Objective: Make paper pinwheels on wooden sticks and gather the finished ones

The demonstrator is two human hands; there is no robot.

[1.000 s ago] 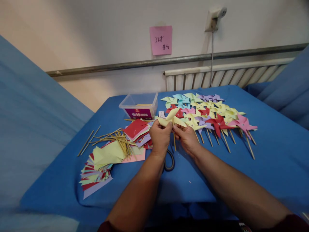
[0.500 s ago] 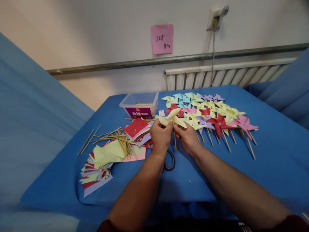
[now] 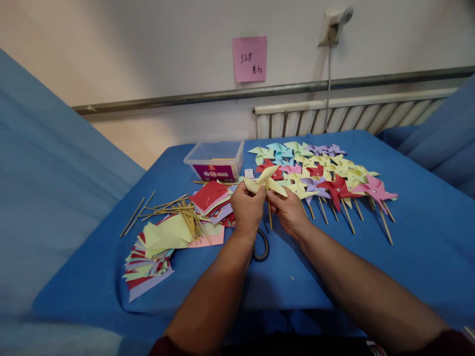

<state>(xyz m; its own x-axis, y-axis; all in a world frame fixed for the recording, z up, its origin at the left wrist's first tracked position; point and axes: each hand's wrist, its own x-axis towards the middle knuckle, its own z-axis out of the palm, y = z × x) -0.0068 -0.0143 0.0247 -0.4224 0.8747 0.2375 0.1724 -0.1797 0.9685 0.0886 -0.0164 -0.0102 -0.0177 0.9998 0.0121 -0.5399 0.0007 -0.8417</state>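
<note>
Both my hands hold one pale yellow paper pinwheel (image 3: 265, 180) above the blue-covered table (image 3: 415, 247). My left hand (image 3: 246, 209) pinches its left blades. My right hand (image 3: 288, 210) grips it from the right, and the thin wooden stick (image 3: 269, 217) hangs down between the two hands. Several finished pinwheels (image 3: 326, 178) on sticks lie in rows to the right. Loose wooden sticks (image 3: 174, 210) and stacked coloured paper squares (image 3: 158, 247) lie to the left.
A clear plastic box (image 3: 215, 160) stands at the back of the table. A dark looped scissors handle (image 3: 261, 247) shows under my left wrist. A pink note (image 3: 249, 58) is stuck on the wall above a radiator (image 3: 349, 116). Blue cloth rises on both sides.
The view has shifted slightly. My hands and the yellow pinwheel stay in nearly the same place, with only small finger adjustments.
</note>
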